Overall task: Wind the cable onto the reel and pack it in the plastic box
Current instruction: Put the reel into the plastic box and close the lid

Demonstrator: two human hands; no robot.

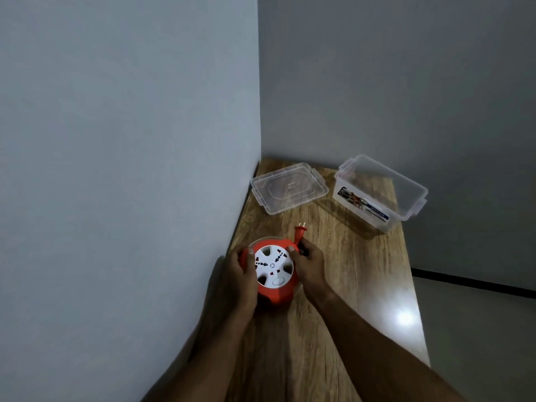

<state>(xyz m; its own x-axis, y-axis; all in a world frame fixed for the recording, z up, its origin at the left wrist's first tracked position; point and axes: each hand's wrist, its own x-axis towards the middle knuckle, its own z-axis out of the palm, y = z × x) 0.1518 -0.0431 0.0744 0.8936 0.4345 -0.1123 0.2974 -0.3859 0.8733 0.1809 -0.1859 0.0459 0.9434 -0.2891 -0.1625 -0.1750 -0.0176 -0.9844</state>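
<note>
Clearly a rigid thing to handle: orange cable reel point(274, 271), hard moulded plastic, round, with white socket face point(272, 266) turned up, smooth and probably a little slippery on the rim. Judged moderately heavy for its size if the cable is fully wound inside; no loose cable visible, only orange plug point(299, 231) sticking out at the far right edge, stiff, with two small metal pins. Sits on the wooden table point(333, 285), near left, close beside the grey wall point(130, 140).

Held from both sides. Left hand point(237, 281) wrapped on the left rim, fingers curled around the orange body, thumb on top. Right hand point(309, 264) on the right rim, fingers curled, seeming to pinch a small dark knob point(303, 247) just below the plug; exact contact hard to tell.

Best to grip by the orange body at two opposite sides, not by the plug, which could pull out cable.

Far on the table: clear plastic box point(380, 192) at the right, open, thin flexible walls, printed label point(362, 203) on the front, light and easy to push away by accident. Clear lid point(288, 187) lying flat to the left of it, apart from it. Tabletop glossy wood grain, with a light reflection at the right.
</note>
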